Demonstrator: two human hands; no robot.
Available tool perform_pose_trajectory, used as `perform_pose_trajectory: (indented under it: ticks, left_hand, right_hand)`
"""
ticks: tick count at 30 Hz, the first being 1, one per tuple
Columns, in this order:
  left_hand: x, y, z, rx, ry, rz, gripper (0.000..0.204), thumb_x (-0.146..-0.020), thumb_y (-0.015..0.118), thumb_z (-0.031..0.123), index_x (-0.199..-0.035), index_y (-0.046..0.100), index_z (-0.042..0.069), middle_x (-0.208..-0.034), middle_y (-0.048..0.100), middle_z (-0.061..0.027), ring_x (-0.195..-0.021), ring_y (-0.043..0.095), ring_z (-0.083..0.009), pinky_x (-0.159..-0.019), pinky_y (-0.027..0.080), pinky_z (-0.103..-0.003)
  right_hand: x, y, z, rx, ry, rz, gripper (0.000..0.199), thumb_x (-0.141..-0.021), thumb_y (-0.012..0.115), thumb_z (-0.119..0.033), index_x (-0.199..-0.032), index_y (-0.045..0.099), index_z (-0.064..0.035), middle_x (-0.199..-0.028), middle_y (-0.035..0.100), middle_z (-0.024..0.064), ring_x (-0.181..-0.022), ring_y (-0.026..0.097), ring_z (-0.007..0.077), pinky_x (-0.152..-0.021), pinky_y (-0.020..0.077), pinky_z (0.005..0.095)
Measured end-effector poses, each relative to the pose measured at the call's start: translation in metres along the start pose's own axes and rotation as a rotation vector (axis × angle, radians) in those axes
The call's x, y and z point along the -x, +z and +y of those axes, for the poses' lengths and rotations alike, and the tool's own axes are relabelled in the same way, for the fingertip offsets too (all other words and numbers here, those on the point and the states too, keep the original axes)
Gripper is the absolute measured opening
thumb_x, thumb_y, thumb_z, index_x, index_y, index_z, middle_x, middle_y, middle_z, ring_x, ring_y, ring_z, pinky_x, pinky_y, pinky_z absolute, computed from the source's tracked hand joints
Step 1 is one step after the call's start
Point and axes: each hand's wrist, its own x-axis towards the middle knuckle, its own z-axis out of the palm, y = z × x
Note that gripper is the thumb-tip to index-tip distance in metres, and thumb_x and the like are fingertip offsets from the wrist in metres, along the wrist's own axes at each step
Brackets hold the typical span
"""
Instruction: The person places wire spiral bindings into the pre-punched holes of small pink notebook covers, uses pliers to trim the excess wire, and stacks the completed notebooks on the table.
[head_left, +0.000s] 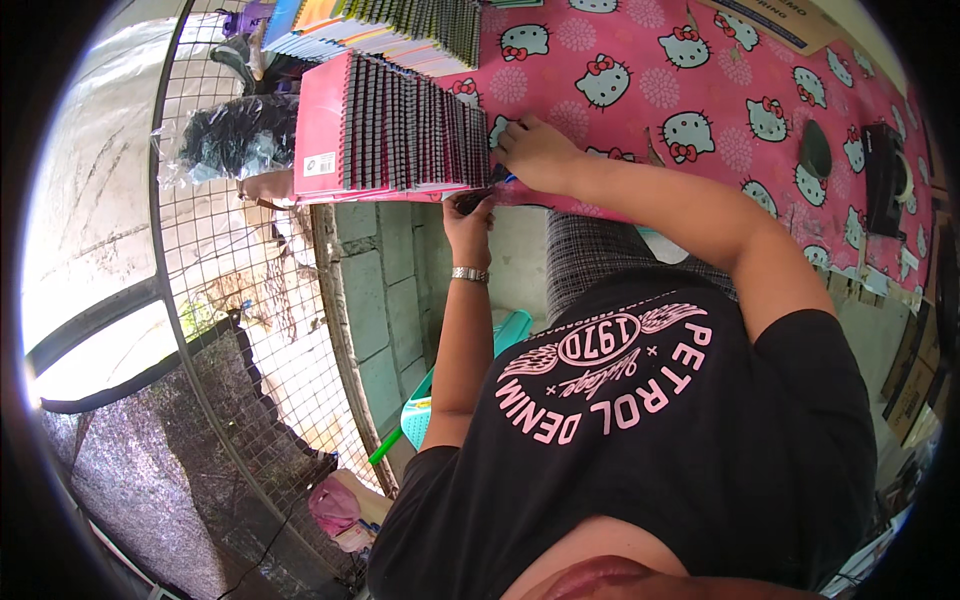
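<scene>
Leaning in a row at the near edge of the pink cat-print tablecloth (720, 110), the pink spiral notebooks (400, 135) meet both hands — right hand (535, 150) resting fingers-curled at their end, left hand (470, 215) pinching something small and dark beneath — wire mesh (230, 300) alongside.

Pink cartoon-cat tablecloth (640, 130), wire mesh fence (215, 270) at left, concrete block wall (385, 290) – bright daylight

Spiral-bound notebooks (400, 125): one row, pink covers, black wire spines upward, stood on edge and leaning, packed tight at the table's near edge. Small dark item with blue tip (487, 190): lay at the row's right end; kind could not be told.
</scene>
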Motion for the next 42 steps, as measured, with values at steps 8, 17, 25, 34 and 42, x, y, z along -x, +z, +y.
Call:
perform_pose_trajectory:
  ticks: [8,17,25,34,42]
  left_hand:
    - [0.0,-0.002,-0.007,-0.048,0.063,0.016,0.033,-0.075,0.071,-0.006,-0.097,0.05,0.005,-0.075,0.059,-0.0033,-0.053,0.052,-0.0106,-0.046,0.04,-0.024]
    - [-0.001,-0.004,-0.007,-0.001,0.056,-0.006,0.031,-0.075,0.069,-0.006,-0.097,0.05,0.005,-0.076,0.06,-0.0028,-0.054,0.052,-0.0102,-0.047,0.041,-0.024]
    - [-0.005,-0.002,-0.018,-0.058,0.096,0.016,0.033,-0.075,0.071,-0.003,-0.099,0.05,0.005,-0.079,0.06,-0.0039,-0.06,0.055,-0.01,-0.05,0.044,-0.024]
    - [-0.008,-0.021,-0.012,-0.029,0.002,0.084,0.028,-0.071,0.07,0.004,-0.096,0.058,0.002,-0.083,0.064,-0.0052,-0.07,0.057,-0.0123,-0.061,0.048,-0.027]
    - [-0.1,-0.191,0.172,0.416,0.18,-0.149,0.012,-0.082,0.058,0.004,-0.074,0.05,0.009,-0.065,0.048,0.0026,-0.055,0.043,-0.0046,-0.045,0.035,-0.017]
  right_hand:
    - [-0.002,-0.011,-0.007,-0.057,0.108,-0.177,0.02,-0.082,0.053,-0.02,-0.09,0.068,-0.0093,-0.089,0.068,0.0063,-0.087,0.064,0.0253,-0.081,0.0469,0.0375]
    - [-0.007,-0.014,-0.005,-0.229,0.193,-0.386,0.016,-0.081,0.056,-0.018,-0.082,0.07,-0.0102,-0.083,0.07,0.0074,-0.087,0.066,0.0256,-0.079,0.0465,0.042]
    - [-0.005,0.005,-0.005,0.091,-0.027,0.058,0.02,-0.074,0.06,-0.02,-0.087,0.068,-0.0073,-0.086,0.069,0.0125,-0.083,0.067,0.0321,-0.076,0.0488,0.0479]
    - [0.003,-0.015,0.009,-0.2,0.174,-0.252,0.025,-0.076,0.06,-0.022,-0.096,0.067,-0.008,-0.09,0.068,0.0114,-0.092,0.064,0.0317,-0.088,0.0459,0.0473]
    - [0.046,-0.014,0.03,-0.195,0.14,-0.12,0.056,-0.071,0.073,-0.032,-0.118,0.055,-0.0075,-0.112,0.054,0.0143,-0.111,0.05,0.033,-0.102,0.0356,0.0487]
